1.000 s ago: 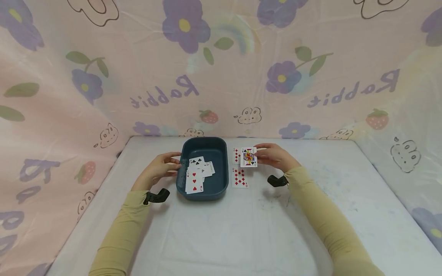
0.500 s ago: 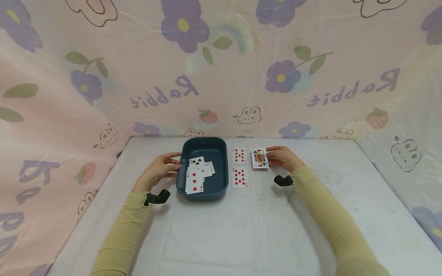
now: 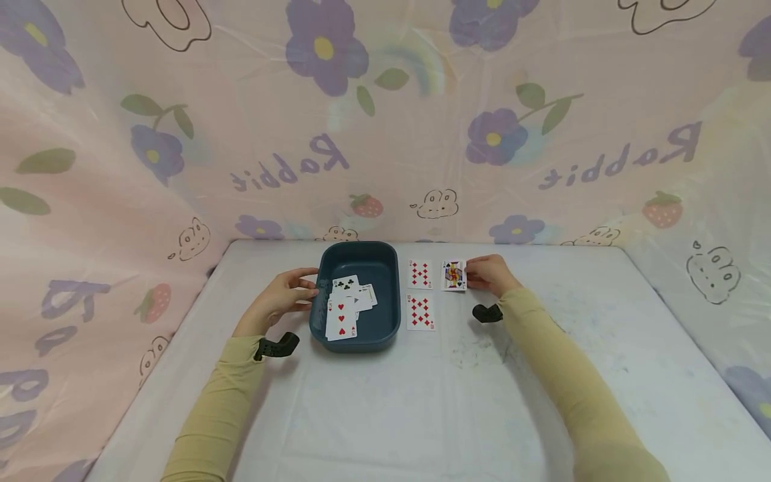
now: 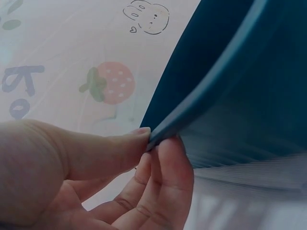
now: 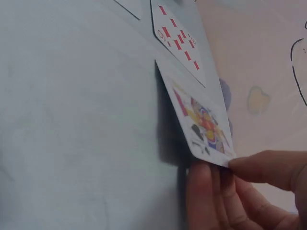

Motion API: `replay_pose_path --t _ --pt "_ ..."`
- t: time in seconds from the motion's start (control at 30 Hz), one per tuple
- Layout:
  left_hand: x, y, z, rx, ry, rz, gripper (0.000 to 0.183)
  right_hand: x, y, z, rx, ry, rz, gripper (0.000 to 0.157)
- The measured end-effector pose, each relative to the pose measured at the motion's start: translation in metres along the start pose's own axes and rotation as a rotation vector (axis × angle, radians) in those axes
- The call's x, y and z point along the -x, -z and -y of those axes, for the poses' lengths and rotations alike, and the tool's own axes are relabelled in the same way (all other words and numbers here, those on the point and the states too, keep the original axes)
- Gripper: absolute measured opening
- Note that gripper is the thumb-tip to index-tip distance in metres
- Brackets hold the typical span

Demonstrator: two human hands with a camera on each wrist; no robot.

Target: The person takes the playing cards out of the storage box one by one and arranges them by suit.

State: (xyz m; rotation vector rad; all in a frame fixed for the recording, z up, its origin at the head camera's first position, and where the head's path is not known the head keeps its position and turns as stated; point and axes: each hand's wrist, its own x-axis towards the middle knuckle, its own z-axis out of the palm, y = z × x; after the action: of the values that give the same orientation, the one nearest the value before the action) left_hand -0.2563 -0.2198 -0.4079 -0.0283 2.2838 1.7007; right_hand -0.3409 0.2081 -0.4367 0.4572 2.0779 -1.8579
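Note:
In the left wrist view, my left hand (image 4: 120, 177) pinches the rim of a dark blue plastic tray (image 4: 240, 110) between thumb and fingers. The head view has that hand at the tray's left side. My right hand (image 3: 490, 273) holds a face card (image 3: 454, 275) by its right edge. Thumb on top and fingers beneath, as the right wrist view tells, the face card (image 5: 204, 122) is tilted with a shadow under it. Left of it lie two diamond cards face up, an upper one (image 3: 419, 274) and a lower one (image 3: 421, 312).
Inside the tray several loose playing cards overlap, a three of hearts (image 3: 341, 318) and a club card (image 3: 345, 284) among them. A white cloth covers the table (image 3: 373, 408). Behind it hangs a patterned pink curtain (image 3: 397, 120).
My right hand has carried the face card rightward, off the upper diamond card, and down close to the table beside it. The left hand stays on the tray's rim.

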Motion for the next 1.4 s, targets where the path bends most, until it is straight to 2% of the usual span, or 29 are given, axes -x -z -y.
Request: replay_pose_path --t 0.93,1.4 --pt "0.0011 0.0007 -0.0004 -0.003 0.011 -0.001 0.058 0.0003 -0.0043 0.0039 0.079 0.032 -0.060 0.037" --pt "-0.0014 0.0005 0.0008 -0.009 0.016 -0.011 0.057 0.0056 -0.0041 0.0039 0.143 0.046 -0.115 0.045"
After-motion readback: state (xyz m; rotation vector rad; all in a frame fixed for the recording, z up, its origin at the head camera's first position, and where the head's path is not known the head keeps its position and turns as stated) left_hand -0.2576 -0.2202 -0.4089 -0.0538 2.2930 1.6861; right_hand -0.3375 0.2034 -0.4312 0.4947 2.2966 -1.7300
